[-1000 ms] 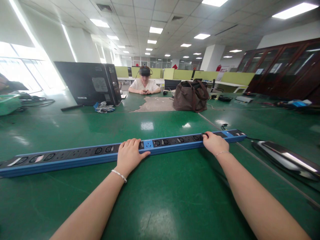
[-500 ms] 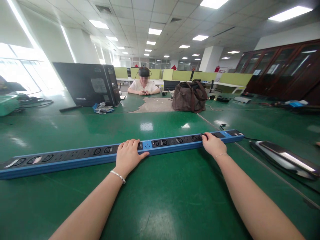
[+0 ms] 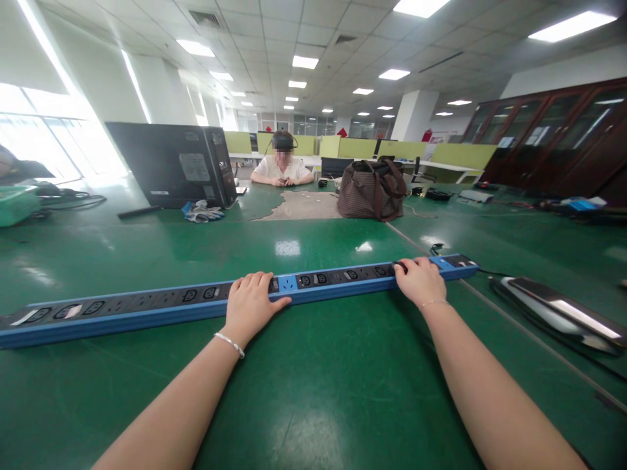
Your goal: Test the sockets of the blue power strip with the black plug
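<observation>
A long blue-and-black power strip (image 3: pixel 337 279) with rows of sockets lies across the green table, its right end farther away than its left. Over its middle, beside a blue socket block, my left hand (image 3: pixel 252 300) is wrapped, fingers across the top and thumb along the near side. Toward the right end, my right hand (image 3: pixel 421 282) is closed around a small black plug (image 3: pixel 400 266) at the sockets. Its fingers cover much of the plug, so whether it sits fully in a socket cannot be told.
A black cable and a dark-and-silver device (image 3: pixel 563 313) lie at the right. Farther back stand a black computer case (image 3: pixel 169 166), gloves (image 3: pixel 202 211) and a brown bag (image 3: pixel 371 189). Across the table sits a person (image 3: pixel 283 166). A green tray (image 3: pixel 18 205) is at far left.
The fingers of my right hand have shifted slightly at the plug, spreading a little to the right. My left hand and the power strip look unchanged.
</observation>
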Demonstrator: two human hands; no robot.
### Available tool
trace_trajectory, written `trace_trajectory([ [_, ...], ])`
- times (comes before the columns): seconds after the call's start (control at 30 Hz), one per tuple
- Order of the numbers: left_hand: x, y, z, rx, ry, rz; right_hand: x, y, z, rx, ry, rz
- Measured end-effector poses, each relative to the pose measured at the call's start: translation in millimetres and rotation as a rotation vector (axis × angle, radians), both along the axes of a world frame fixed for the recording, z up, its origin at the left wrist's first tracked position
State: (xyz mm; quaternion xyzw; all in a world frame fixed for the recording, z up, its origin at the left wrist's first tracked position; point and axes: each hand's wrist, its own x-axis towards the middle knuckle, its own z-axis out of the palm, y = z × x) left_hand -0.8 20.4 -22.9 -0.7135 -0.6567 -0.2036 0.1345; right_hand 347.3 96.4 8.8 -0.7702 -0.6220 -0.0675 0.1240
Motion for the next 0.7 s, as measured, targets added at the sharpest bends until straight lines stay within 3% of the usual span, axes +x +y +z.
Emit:
trace_trajectory([
  [0.33,0,0,-0.1,0.007,0.006,-0.009,3,2,9.0,-0.2,-0.013,-0.026],
  [0.7,0,1,-0.8,-0.005,0.005,0.004,4,6,6.9,-0.188,-0.053,-0.007],
])
